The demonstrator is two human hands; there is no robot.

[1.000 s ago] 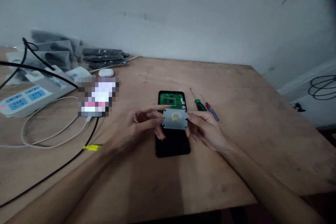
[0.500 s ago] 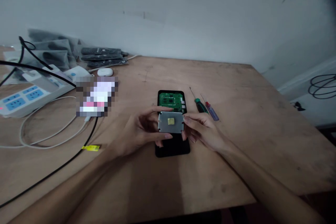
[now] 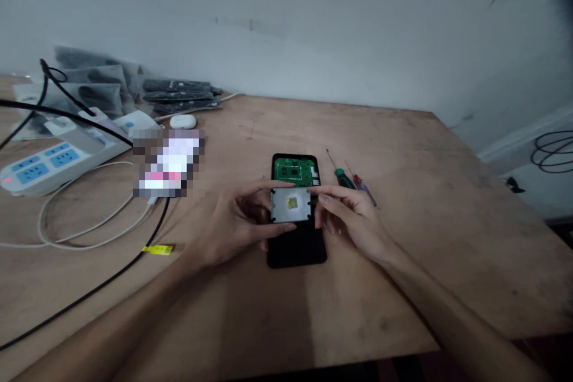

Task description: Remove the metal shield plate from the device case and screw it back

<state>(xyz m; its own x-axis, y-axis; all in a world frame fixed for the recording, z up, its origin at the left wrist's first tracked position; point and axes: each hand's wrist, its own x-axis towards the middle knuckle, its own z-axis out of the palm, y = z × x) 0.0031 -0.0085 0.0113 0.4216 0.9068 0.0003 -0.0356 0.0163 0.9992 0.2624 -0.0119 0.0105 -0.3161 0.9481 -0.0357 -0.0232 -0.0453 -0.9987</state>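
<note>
— Both hands are working low over the black device (image 3: 296,245); the left hand (image 3: 233,224) and right hand (image 3: 347,218) are pinching the grey metal plate (image 3: 290,205) by its side edges.

— It's sitting flatter now, lowered toward the green board (image 3: 296,169).

— Two screwdrivers (image 3: 351,180) are lying just right; cables (image 3: 89,233) and a power strip (image 3: 54,161) are lying left.

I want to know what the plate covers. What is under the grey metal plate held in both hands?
Under the metal plate lies the opened black device, its green board showing beyond. The part directly beneath the plate is hidden.
</note>
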